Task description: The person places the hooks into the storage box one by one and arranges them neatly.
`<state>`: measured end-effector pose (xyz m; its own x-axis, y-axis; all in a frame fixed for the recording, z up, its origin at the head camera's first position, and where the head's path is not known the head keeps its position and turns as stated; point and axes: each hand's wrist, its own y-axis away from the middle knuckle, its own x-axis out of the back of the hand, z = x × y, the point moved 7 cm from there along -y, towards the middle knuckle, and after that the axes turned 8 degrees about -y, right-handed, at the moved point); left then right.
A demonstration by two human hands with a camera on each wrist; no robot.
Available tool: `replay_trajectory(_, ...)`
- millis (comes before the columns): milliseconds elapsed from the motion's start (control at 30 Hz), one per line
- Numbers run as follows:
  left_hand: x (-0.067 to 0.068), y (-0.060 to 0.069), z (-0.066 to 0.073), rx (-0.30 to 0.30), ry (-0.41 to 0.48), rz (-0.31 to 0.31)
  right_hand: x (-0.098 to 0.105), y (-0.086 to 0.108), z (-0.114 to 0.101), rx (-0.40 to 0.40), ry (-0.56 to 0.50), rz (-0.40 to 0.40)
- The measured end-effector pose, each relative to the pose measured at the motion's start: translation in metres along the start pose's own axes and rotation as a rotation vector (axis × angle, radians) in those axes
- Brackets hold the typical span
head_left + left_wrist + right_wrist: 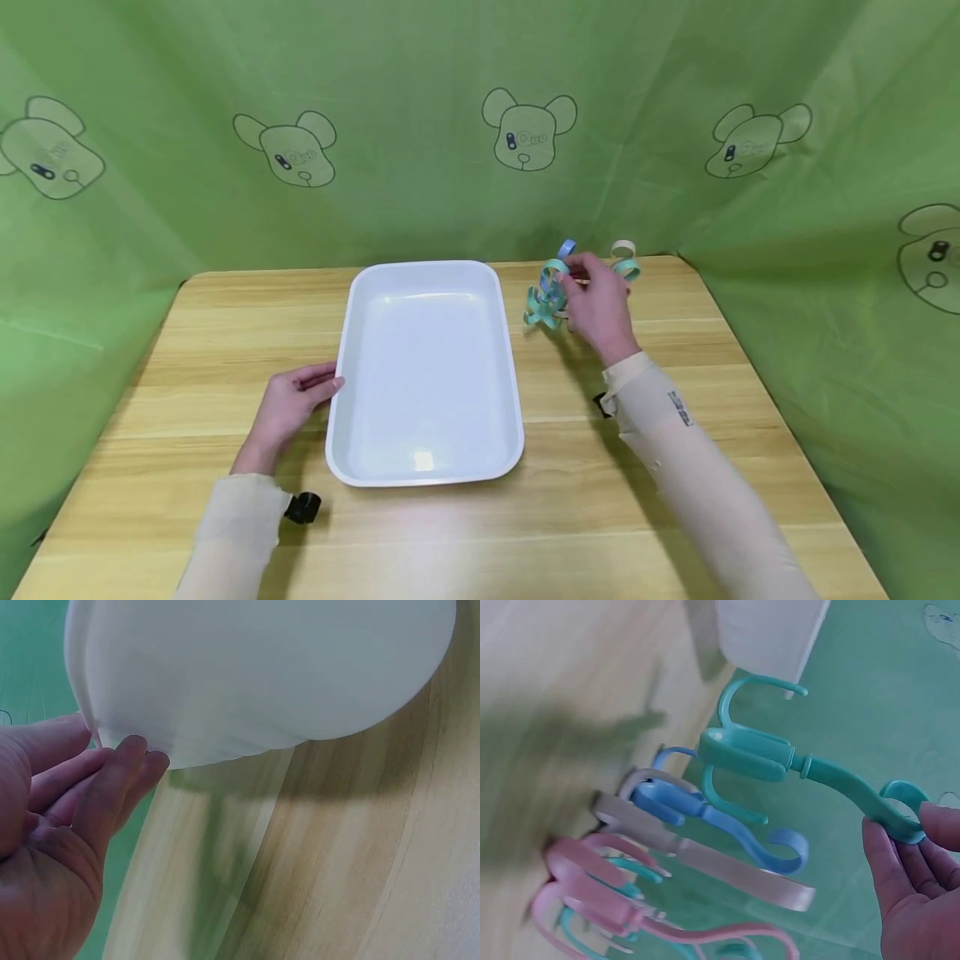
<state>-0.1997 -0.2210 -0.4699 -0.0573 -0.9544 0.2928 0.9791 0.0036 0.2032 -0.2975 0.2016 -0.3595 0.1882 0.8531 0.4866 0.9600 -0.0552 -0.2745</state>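
A white rectangular tray (423, 358) lies on the wooden table in front of me. My left hand (288, 408) holds its left rim, the thumb on one side and the fingers under the edge in the left wrist view. To the right of the tray my right hand (598, 312) pinches the curled end of a teal multi-prong hook (750, 756). Beside that hook in the right wrist view are a blue hook (742, 832), a grey-beige hook (731, 871) and a pink hook (592, 892), with more teal ones partly hidden.
The wooden table (622, 517) runs back to a green curtain (420, 200) printed with mouse-like heads, which also hangs at both sides. More hook curls (626, 268) rise behind my right hand, near the table's back edge.
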Motion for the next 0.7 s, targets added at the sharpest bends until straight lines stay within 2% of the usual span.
replay_trajectory(267, -0.001, 0.001, 0.000, 0.006, 0.007, -0.006, 0.010, -0.001, -0.031, 0.099, -0.048, 0.030)
replay_trajectory(400, -0.001, 0.003, 0.001, 0.007, 0.010, -0.012, 0.012, -0.004, -0.048, 0.115, -0.050, 0.030)
replay_trajectory(700, 0.000, 0.004, 0.001, 0.010, -0.031, -0.016, -0.004, -0.011, -0.075, 0.146, -0.135, -0.028)
